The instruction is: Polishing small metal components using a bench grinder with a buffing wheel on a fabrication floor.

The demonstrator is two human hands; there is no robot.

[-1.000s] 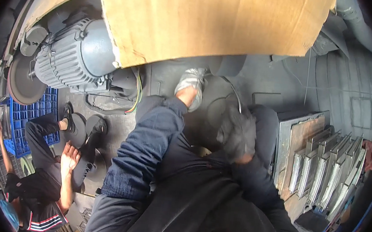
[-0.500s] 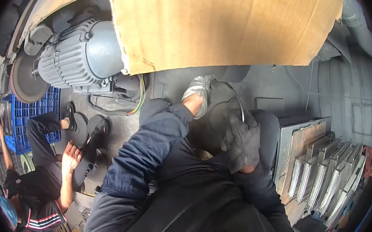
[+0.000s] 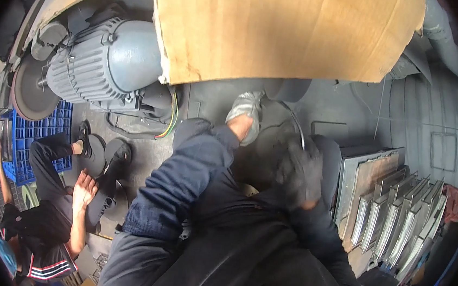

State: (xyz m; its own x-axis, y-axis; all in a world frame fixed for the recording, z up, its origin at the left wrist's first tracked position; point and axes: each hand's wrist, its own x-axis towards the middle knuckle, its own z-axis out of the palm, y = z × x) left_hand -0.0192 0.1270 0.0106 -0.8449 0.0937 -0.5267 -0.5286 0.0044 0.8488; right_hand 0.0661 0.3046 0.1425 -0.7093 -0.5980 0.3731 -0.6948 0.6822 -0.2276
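A thin, curved metal piece (image 3: 296,121) with a bright edge spans between my two hands; its exact kind is unclear. My left hand (image 3: 245,112), in a pale grey glove, closes round its far end just below the cardboard's front edge. Nearer to me on the right, my right hand (image 3: 303,174), in a dark sooty glove, grips the other end, and its fingers are partly blurred. Beyond the piece, a dark round wheel (image 3: 294,90) shows partly under the cardboard, which hides the rest.
A large cardboard sheet (image 3: 287,34) overhangs the work area. Left of it stands a grey motor (image 3: 91,65) with a disc wheel (image 3: 35,90) and loose coloured wires. Several flat metal pieces (image 3: 391,220) stand upright at right. A co-worker (image 3: 41,230) sits at left beside a blue crate (image 3: 38,142).
The view has shifted slightly, and the cardboard sits a little farther right. My right hand has moved slightly and is more blurred. Both hands keep hold of the metal piece.
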